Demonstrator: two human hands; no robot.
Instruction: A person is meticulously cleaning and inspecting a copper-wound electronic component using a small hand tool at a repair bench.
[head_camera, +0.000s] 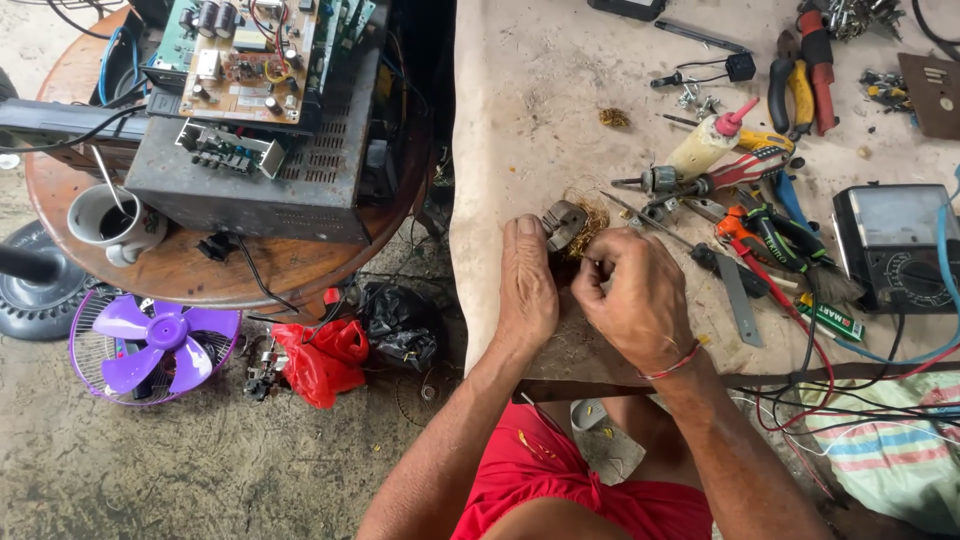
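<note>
Both hands met at the near edge of the bench (520, 90), over a small round metal part (562, 222) wound with fine copper wire (590, 228). The left hand (527, 285) was curled around the part, thumb pressed up against its near side. The right hand (640, 295) was closed in a loose fist, its fingertips pinching what looked like loose strands of the wire just beside the part.

By the look of it the work was midway: a tangle of copper already stood loose on the part's right side, while more seemed to sit on it. How much remained wound could not be told, since the fingers covered most of the part.

To the right lay pliers (790, 90), a screwdriver (745, 170) and a meter (895, 245), cut off partly by the frame edge. On the left, a round table (200, 275) carried an opened amplifier (270, 150) and a cup (110, 222).
</note>
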